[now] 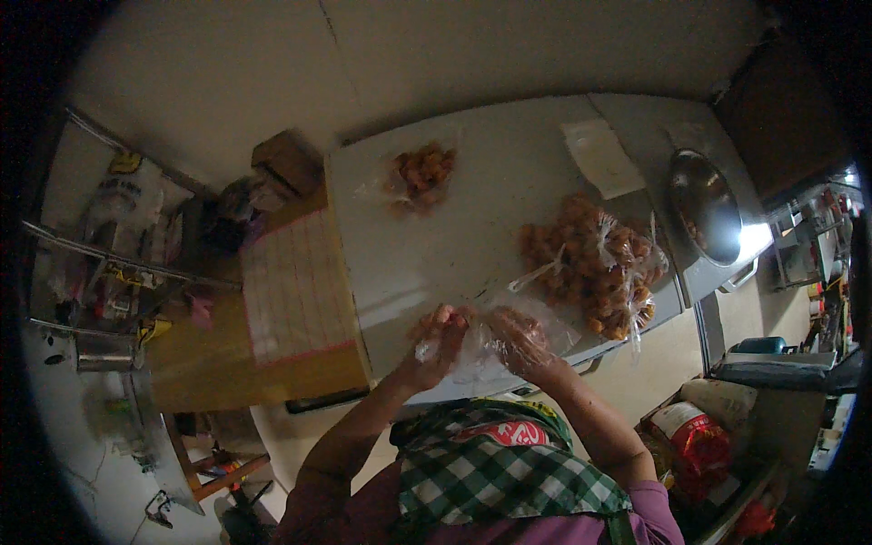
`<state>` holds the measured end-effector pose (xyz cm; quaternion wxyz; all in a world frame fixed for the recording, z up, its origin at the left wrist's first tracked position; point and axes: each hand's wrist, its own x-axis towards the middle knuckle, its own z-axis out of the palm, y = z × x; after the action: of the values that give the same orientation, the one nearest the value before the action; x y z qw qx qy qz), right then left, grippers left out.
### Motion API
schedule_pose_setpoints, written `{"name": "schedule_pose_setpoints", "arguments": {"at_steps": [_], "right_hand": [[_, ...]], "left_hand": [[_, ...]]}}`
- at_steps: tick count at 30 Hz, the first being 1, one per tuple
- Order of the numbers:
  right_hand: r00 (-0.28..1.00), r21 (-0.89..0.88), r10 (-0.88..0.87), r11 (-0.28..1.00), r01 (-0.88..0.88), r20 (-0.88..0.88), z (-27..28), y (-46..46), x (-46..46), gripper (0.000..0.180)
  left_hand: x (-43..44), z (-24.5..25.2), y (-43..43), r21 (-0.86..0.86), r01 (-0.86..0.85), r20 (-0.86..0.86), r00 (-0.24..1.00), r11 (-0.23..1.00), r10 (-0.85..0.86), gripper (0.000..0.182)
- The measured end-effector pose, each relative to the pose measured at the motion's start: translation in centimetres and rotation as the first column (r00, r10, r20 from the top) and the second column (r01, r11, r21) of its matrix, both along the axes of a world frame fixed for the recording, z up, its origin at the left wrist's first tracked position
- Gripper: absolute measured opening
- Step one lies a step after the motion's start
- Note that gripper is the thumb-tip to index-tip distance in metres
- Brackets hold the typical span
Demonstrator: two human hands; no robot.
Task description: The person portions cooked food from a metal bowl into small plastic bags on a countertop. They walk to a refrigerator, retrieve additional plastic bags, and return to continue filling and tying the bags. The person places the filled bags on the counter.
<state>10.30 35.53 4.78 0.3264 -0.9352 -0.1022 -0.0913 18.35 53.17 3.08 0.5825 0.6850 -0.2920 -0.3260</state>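
A thin clear plastic bag is stretched between my hands at the front edge of the white worktop. My left hand pinches its left side, fingers bent. On the right side, my right hand grips the plastic, and some film spreads past its fingers. Blur hides the exact finger contact. To the right lies a heap of knotted clear bags filled with orange-brown food pieces. Farther back on the left, more brown pieces rest on or in clear plastic; which one, I cannot tell.
A pale flat packet lies at the back right, near a shiny metal bowl. A striped sheet covers part of the wooden table at left. Wire shelving stands beyond it. A cardboard box sits by the wall.
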Motion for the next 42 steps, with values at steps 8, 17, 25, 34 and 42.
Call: {"name": "schedule_pose_setpoints", "arguments": {"at_steps": [8,17,25,34,42], "right_hand": [[0.878,0.537,0.235,0.843,0.030,-0.418,1.4,-0.7,-3.0,0.038],[0.990,0.063,0.055,0.997,-0.047,-0.127,-2.7,-2.0,-1.6,0.067],[0.991,0.096,-0.121,0.987,0.126,-0.054,-7.1,1.1,-2.2,0.044],[0.981,-0.127,-0.144,0.984,0.127,-0.134,-11.6,3.1,-3.6,0.057],[0.889,0.828,-0.165,0.322,0.459,-0.428,-3.9,-1.0,-0.3,0.038]], "left_hand": [[2.7,2.7,0.8,0.053,0.276,-0.533,0.821,0.960,-0.206,0.012],[-0.8,3.4,0.8,0.164,0.228,0.928,0.296,0.960,-0.228,0.026],[0.1,0.6,-0.3,-0.053,-0.433,0.762,0.564,0.900,0.317,0.034],[0.0,-8.8,-3.7,0.099,-0.629,-0.209,0.745,0.771,0.634,0.033],[0.7,-7.8,-4.1,0.192,-0.656,0.230,0.753,0.730,0.616,0.023]]}}
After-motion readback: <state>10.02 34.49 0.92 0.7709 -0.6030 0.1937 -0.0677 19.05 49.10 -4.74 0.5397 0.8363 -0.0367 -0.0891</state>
